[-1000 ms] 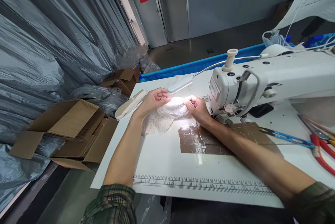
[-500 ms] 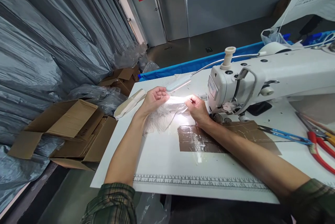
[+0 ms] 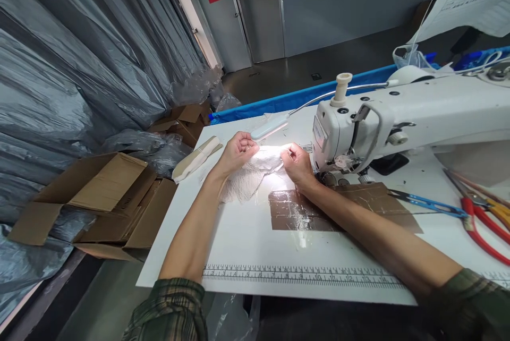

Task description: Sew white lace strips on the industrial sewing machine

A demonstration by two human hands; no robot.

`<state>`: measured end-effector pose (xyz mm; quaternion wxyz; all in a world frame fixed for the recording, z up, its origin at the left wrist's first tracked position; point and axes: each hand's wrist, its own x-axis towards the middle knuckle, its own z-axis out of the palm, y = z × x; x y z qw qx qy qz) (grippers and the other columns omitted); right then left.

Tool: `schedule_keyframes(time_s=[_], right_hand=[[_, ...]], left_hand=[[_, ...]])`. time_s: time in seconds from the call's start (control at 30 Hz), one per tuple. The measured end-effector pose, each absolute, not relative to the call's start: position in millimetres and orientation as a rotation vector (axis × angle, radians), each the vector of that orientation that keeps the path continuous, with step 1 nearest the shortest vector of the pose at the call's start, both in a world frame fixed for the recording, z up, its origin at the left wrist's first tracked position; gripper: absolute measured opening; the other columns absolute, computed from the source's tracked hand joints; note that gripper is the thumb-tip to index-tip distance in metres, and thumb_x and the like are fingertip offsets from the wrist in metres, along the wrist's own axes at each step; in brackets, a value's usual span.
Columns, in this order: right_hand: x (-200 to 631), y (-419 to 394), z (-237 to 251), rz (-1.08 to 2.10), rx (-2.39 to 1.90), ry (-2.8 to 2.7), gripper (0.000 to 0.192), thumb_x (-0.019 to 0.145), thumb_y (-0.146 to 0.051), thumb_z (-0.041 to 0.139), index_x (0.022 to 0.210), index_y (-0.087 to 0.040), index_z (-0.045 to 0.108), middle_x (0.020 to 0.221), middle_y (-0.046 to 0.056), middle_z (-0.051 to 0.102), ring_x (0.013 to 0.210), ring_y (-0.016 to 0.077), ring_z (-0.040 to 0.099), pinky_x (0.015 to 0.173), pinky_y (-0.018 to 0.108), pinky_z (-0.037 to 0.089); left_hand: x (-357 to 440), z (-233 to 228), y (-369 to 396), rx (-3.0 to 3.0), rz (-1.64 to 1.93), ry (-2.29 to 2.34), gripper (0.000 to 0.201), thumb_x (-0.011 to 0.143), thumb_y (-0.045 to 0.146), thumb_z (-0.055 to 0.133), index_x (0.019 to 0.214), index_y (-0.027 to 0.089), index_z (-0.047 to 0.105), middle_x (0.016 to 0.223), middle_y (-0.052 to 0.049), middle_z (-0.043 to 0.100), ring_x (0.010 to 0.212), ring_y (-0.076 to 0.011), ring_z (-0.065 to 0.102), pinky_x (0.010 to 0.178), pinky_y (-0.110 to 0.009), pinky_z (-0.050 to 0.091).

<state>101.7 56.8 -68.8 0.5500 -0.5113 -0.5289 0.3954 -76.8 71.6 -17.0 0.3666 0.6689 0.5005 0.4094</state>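
Lace held in both hands under the lamp, left of the sewing machine.
Step, as judged: arranging the piece before stitching; next move likely calls for an aligned edge fed rightward to the needle. Left hand and right hand each pinch the lace. White, openwork, crumpled, trailing onto the table.

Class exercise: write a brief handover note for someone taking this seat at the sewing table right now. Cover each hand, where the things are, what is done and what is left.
Left hand: pinches the white lace fabric at its left edge.
Right hand: grips its right edge, beside the sewing machine.
The lace is held under the lamp, left of the presser foot, not under it.
No stitching is visible on it yet.
Blue snips and red scissors lie to the right.
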Motion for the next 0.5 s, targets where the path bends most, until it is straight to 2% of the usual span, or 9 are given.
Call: schedule_keyframes(time_s=[0.1, 0.17, 0.23, 0.27, 0.37, 0.43, 0.5], right_hand=[[99.5, 57.8, -67.1, 0.903, -1.251, -1.294, 0.015, 0.081, -0.032, 0.045, 0.072, -0.021, 0.047, 0.072, 0.001, 0.050, 0.072, 0.0184, 0.051, 0.068, 0.031, 0.042], [98.7, 51.9, -64.9, 0.879, -1.282, -1.310, 0.017, 0.082, -0.030, 0.045, 0.088, -0.017, 0.055, 0.092, 0.010, 0.058, 0.094, 0.0256, 0.055, 0.085, 0.040, 0.046], [101.6, 36.2, -62.2, 0.821, -1.306, -1.405, 0.032, 0.082, -0.028, 0.047, 0.109, -0.013, 0.054, 0.118, 0.019, 0.054, 0.116, 0.0323, 0.049, 0.100, 0.050, 0.041], [105.7, 24.3, -60.7, 0.786, -1.296, -1.505, 0.038, 0.082, -0.027, 0.048, 0.117, -0.012, 0.052, 0.125, 0.021, 0.049, 0.122, 0.0341, 0.045, 0.102, 0.053, 0.040], [130.8, -22.0, -53.6, 0.740, -1.038, -1.959, 0.039, 0.085, -0.023, 0.048, 0.123, -0.015, 0.053, 0.128, 0.020, 0.047, 0.118, 0.0314, 0.050, 0.094, 0.050, 0.049], [156.9, -54.0, -45.0, 0.800, -0.739, -2.182, 0.035, 0.089, -0.018, 0.045, 0.121, -0.016, 0.056, 0.119, 0.017, 0.054, 0.110, 0.0252, 0.057, 0.090, 0.042, 0.053], [186.8, -80.4, -32.8, 0.827, -0.634, -2.285, 0.033, 0.092, -0.018, 0.047, 0.122, -0.020, 0.058, 0.115, 0.013, 0.059, 0.102, 0.0219, 0.061, 0.089, 0.038, 0.055]], left_hand=[[-78.4, -17.8, 69.9, 1.910, 0.937, 1.372, 0.031, 0.076, 0.033, 0.069, 0.099, 0.019, 0.053, 0.091, -0.002, 0.068, 0.069, -0.0116, 0.055, 0.068, -0.025, 0.045], [-78.4, -17.1, 68.4, 2.041, 0.858, 1.461, 0.020, 0.080, 0.033, 0.064, 0.093, 0.019, 0.059, 0.098, -0.004, 0.070, 0.077, -0.0150, 0.059, 0.073, -0.027, 0.046], [-75.8, -15.9, 69.5, 2.148, 0.816, 1.566, 0.017, 0.084, 0.033, 0.057, 0.092, 0.019, 0.063, 0.103, -0.005, 0.070, 0.085, -0.0194, 0.062, 0.077, -0.030, 0.047], [-73.2, -15.4, 72.0, 2.198, 0.809, 1.607, 0.018, 0.085, 0.032, 0.055, 0.094, 0.020, 0.065, 0.103, -0.005, 0.070, 0.088, -0.0214, 0.062, 0.079, -0.031, 0.047], [-59.1, -15.2, 90.3, 2.294, 0.791, 1.555, 0.020, 0.080, 0.025, 0.057, 0.096, 0.021, 0.068, 0.091, -0.005, 0.070, 0.089, -0.0249, 0.061, 0.084, -0.034, 0.046], [-45.6, -16.3, 109.4, 2.270, 0.757, 1.433, 0.018, 0.070, 0.017, 0.063, 0.086, 0.021, 0.069, 0.076, -0.004, 0.066, 0.077, -0.0237, 0.059, 0.080, -0.033, 0.047], [-30.7, -17.9, 128.6, 2.211, 0.740, 1.344, 0.015, 0.060, 0.010, 0.067, 0.072, 0.020, 0.066, 0.062, -0.001, 0.059, 0.064, -0.0205, 0.054, 0.073, -0.032, 0.047]])
